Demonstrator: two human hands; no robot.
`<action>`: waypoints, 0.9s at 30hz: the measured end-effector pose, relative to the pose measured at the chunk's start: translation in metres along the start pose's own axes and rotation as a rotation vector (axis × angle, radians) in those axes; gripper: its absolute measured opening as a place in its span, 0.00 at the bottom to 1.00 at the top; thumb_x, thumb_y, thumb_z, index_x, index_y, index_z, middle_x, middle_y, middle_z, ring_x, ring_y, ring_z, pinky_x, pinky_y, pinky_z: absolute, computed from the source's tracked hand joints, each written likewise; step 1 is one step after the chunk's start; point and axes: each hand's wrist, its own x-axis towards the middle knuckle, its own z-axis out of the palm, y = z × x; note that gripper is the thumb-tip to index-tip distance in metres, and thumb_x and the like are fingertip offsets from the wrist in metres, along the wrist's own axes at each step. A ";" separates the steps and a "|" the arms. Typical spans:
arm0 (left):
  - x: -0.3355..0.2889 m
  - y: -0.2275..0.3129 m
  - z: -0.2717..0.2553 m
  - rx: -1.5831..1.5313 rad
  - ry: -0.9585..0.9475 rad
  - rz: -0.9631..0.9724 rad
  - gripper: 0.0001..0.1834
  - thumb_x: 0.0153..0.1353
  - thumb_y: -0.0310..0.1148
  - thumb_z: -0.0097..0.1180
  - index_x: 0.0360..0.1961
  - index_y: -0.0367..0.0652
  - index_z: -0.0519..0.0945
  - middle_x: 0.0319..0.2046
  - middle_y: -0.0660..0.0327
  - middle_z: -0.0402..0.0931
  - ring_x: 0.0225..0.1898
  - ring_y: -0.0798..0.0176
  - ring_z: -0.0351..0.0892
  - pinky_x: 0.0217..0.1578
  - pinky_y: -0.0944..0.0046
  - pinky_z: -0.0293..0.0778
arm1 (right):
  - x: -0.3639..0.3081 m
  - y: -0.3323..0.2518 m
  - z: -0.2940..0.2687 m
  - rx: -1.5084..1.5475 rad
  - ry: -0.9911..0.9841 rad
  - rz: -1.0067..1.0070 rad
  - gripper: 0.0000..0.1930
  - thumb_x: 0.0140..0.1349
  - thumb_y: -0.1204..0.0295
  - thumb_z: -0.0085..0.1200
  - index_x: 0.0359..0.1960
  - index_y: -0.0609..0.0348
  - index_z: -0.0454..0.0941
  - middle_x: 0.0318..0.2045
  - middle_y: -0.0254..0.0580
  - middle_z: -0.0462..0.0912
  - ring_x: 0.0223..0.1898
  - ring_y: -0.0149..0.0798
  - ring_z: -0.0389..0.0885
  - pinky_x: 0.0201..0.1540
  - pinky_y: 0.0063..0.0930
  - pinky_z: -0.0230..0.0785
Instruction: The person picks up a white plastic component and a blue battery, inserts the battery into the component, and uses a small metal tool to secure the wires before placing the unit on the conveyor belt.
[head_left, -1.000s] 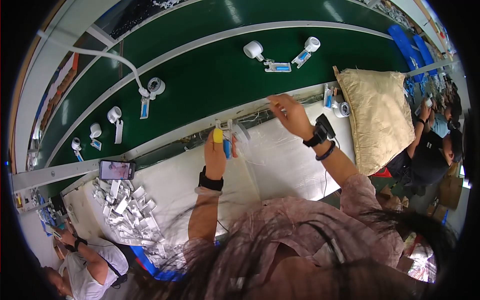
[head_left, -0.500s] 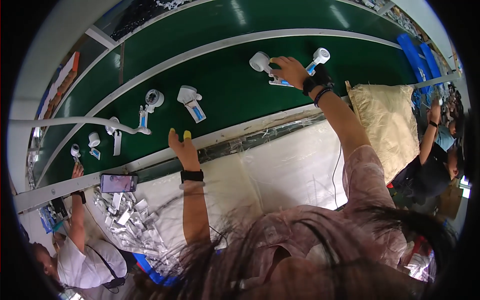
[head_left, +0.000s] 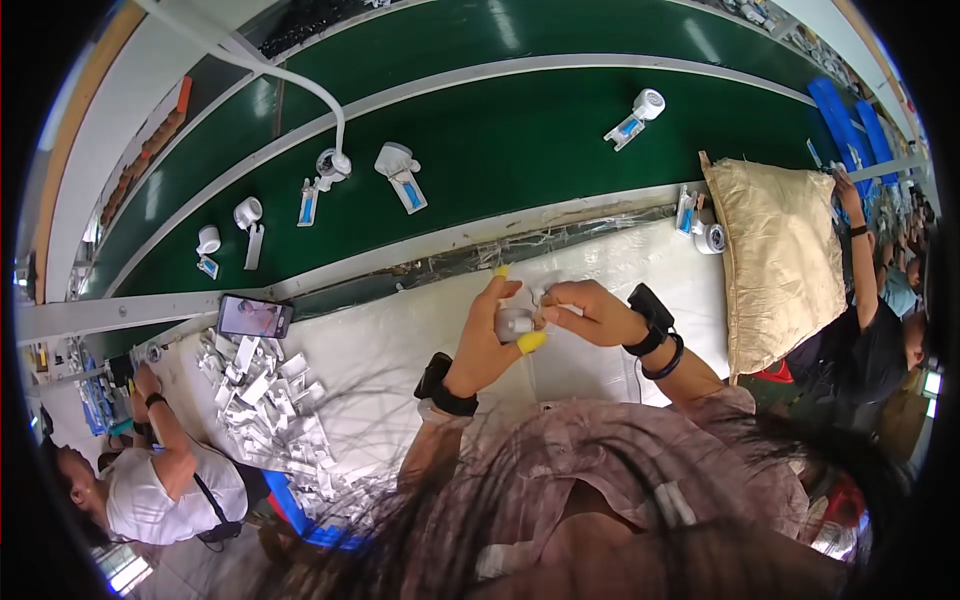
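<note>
Over the white table surface, near the belt's edge, my two hands are close together. My left hand (head_left: 478, 345), with yellow covers on two fingertips, is closed around a white round-headed device (head_left: 517, 324), mostly hidden by the fingers. My right hand (head_left: 595, 314) is closed in a pinch at the device's right side; what lies between its fingertips is too small to make out. To the right, another white device (head_left: 710, 238) with a round head lies on the table beside a blue-and-white part (head_left: 687, 208).
On the green belt (head_left: 480, 160) lie several white devices, one at the right (head_left: 648, 104). A beige sack (head_left: 785, 265) stands right. At left are a phone (head_left: 255, 317), a heap of white parts (head_left: 265, 400), a curved white tube (head_left: 315, 85) and a co-worker (head_left: 175, 490).
My right hand has come back from the belt and a device there is gone from its place. Both hands have come together over the table, with a white device now in my left hand.
</note>
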 end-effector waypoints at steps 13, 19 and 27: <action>-0.027 0.026 -0.001 -0.392 -0.352 0.161 0.25 0.68 0.32 0.49 0.64 0.36 0.64 0.53 0.54 0.68 0.55 0.57 0.69 0.58 0.62 0.63 | -0.050 -0.044 0.010 0.448 -0.270 0.012 0.12 0.70 0.67 0.48 0.42 0.65 0.78 0.37 0.41 0.83 0.42 0.36 0.79 0.48 0.29 0.69; -0.038 0.051 -0.012 -0.384 -0.320 -0.008 0.21 0.70 0.29 0.42 0.63 0.35 0.64 0.52 0.54 0.69 0.47 0.64 0.73 0.46 0.67 0.70 | -0.062 -0.046 0.003 0.626 -0.316 0.174 0.13 0.71 0.68 0.47 0.44 0.66 0.80 0.33 0.40 0.84 0.37 0.31 0.80 0.44 0.26 0.70; -0.044 0.060 0.011 -0.713 -0.120 -0.175 0.18 0.72 0.31 0.36 0.59 0.35 0.65 0.42 0.56 0.74 0.31 0.64 0.75 0.35 0.67 0.73 | -0.058 -0.049 0.035 -0.475 0.408 -0.058 0.08 0.48 0.76 0.65 0.27 0.57 0.77 0.20 0.35 0.77 0.23 0.37 0.75 0.33 0.28 0.68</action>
